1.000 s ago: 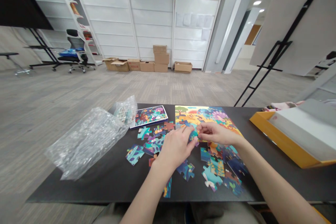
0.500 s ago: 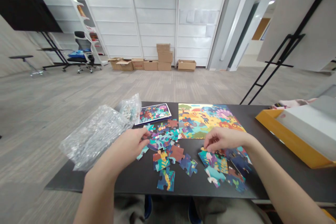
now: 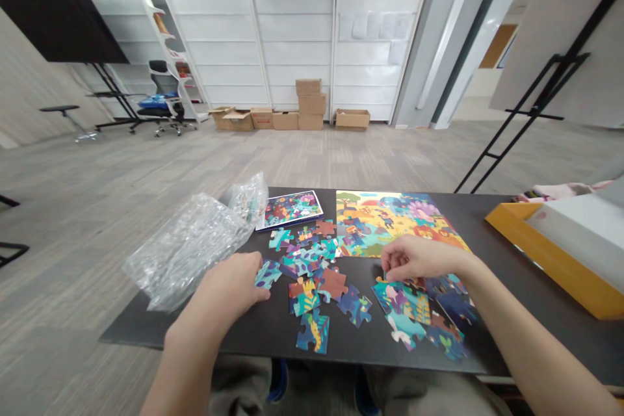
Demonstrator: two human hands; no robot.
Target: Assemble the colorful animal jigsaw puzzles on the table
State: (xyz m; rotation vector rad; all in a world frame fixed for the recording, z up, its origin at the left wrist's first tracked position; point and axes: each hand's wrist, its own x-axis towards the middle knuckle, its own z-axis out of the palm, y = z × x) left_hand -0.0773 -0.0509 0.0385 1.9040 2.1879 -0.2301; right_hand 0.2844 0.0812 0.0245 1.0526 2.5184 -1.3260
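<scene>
My left hand (image 3: 235, 286) is closed at the left edge of the loose pile, its thumb and fingers on a teal and purple puzzle piece (image 3: 267, 274). My right hand (image 3: 414, 258) is pinched just above the right-hand cluster, with the edge of a puzzle piece (image 3: 384, 275) at its fingertips, mostly hidden. Below it lie joined or overlapping teal pieces (image 3: 397, 299) and a teal piece with a white animal (image 3: 404, 330). Between the hands are a brown piece (image 3: 331, 284), a dark blue piece (image 3: 355, 305) and a piece with a yellow creature (image 3: 313, 331).
A colourful animal picture sheet (image 3: 385, 221) lies behind the right hand. A small picture box (image 3: 292, 208) sits behind the pile, beside clear plastic wrap (image 3: 195, 244) at left. An open yellow box (image 3: 550, 263) stands on the black table (image 3: 253, 331) at right.
My left hand has drawn back from the pile toward me, and the teal and purple piece now shows at its fingertips. My right hand stays nearly in place. The view has shifted slightly.
</scene>
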